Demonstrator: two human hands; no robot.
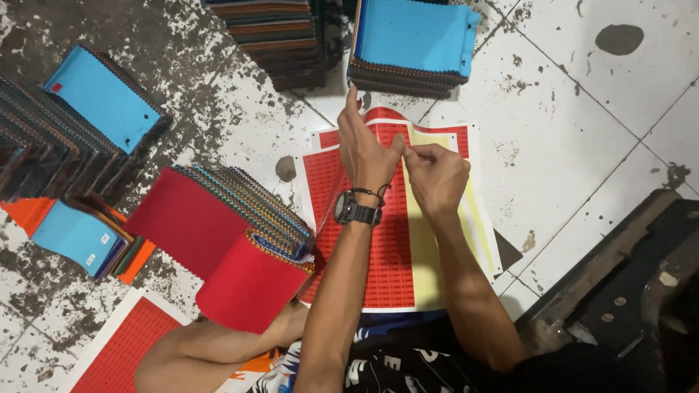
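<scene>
1. While the head view looks straight down at the tiled floor (582,124), both hands meet over the red sticker sheet (342,182) lying just in front of the person's knees, its long axis running near to far.
2. Left hand (368,153): index finger stretched out toward the far edge of the sheet, thumb and remaining fingers drawn in at the meeting point; it wears a black wristwatch (354,211). It looks pinched on something tiny, though what sits between the fingertips is too small to tell.
3. Right hand (435,175): fingers curled, thumb and forefinger pinched right against the left hand's thumb, over the yellow peeled strip (422,255) where the backing shows bare.
4. Key relation: the sheet lies directly beneath both hands; the pinch point sits near its far end, and neither hand is clearly closer.
5. Around them: a fanned stack of red-topped fabric swatches (218,240) to the left, touching the sheet's left edge; a blue-topped swatch stack (411,44) just beyond the far edge; more blue-topped swatches (102,98) well off to the far left.
</scene>
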